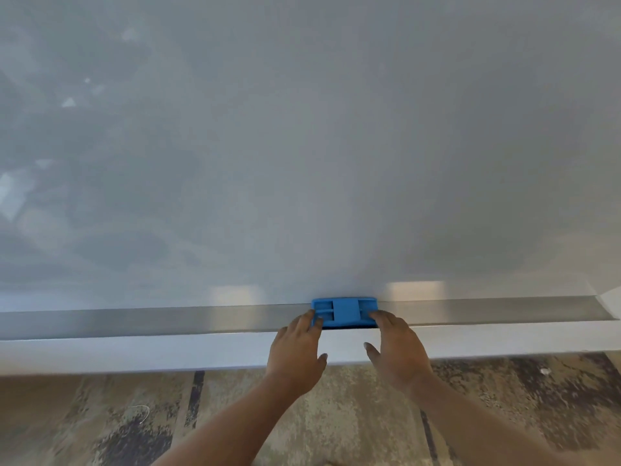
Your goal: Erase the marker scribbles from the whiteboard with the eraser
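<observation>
Floor [336, 418] below is worn wood-look planking, brown with dark scuffed patches and a dark seam left of center. A thin pale curl [142, 413] lies on it at left. Light is soft, diffuse; frame slightly blurred.

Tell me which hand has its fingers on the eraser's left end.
The left hand: its fingers rest on the blue eraser at its left end, while the right hand touches the right end.

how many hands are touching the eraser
2. The left hand has fingertips on the eraser's left end; the right hand on its right end. The eraser sits on the tray.
</observation>
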A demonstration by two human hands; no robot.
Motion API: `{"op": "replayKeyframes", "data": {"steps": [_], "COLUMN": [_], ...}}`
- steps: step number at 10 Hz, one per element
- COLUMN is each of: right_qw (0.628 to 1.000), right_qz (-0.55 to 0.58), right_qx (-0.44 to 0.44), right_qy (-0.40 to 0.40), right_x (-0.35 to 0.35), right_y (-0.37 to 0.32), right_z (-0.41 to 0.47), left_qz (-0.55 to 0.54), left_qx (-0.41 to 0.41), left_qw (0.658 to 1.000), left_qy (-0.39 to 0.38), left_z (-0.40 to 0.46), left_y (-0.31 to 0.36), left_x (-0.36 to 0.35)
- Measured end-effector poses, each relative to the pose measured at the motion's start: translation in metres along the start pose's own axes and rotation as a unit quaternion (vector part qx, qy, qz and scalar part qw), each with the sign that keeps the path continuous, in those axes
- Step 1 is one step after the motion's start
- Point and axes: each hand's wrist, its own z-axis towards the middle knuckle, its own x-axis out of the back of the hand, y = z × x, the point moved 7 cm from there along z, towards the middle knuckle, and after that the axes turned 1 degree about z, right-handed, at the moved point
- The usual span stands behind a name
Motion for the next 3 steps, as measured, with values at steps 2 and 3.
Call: {"op": "replayKeyframes", "data": {"steps": [2, 3], "right_qw": [0.996, 0.999], "right_qz": [-0.079, -0.053], "right_qx": [-0.035, -0.005], "right_qy": [0.003, -0.007], "right_x": [-0.007, -0.014], "right_y": [-0.023, -0.053], "right_z": [-0.028, -0.050], "left_qz": [-0.024, -0.021], "left_qx": [-0.012, -0.026], "left_qw": [1.000, 0.999], "left_qy": [-0.014, -0.015], "left_z": [-0.017, -0.029], "left_y": [-0.015, -0.023], "left_x": [0.009, 0.018]}}
